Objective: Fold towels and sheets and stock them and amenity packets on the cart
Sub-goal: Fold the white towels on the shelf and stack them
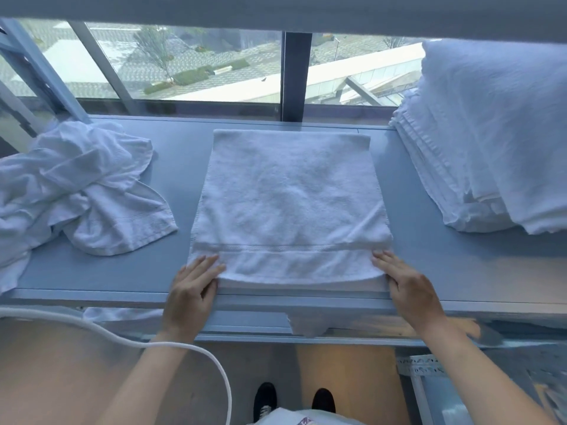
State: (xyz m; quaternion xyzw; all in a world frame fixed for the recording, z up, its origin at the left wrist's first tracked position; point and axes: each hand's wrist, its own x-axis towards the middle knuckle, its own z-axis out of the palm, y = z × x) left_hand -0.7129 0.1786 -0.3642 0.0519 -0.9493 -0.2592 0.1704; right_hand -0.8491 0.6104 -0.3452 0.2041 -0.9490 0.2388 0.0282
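Observation:
A white towel (290,204) lies flat and folded over on the blue-grey shelf top (184,154), its banded near edge toward me. My left hand (190,289) holds the near left corner, fingers on top and thumb tucked under the edge. My right hand (405,286) holds the near right corner the same way. A crumpled heap of white towels (79,185) lies to the left. A tall stack of folded white towels (484,142) stands at the right.
A window (196,65) runs along the far side of the shelf. A white cord (147,342) curves across the lower left. A bit of white cloth (306,325) hangs below the front edge. My dark shoes (291,400) stand on the floor.

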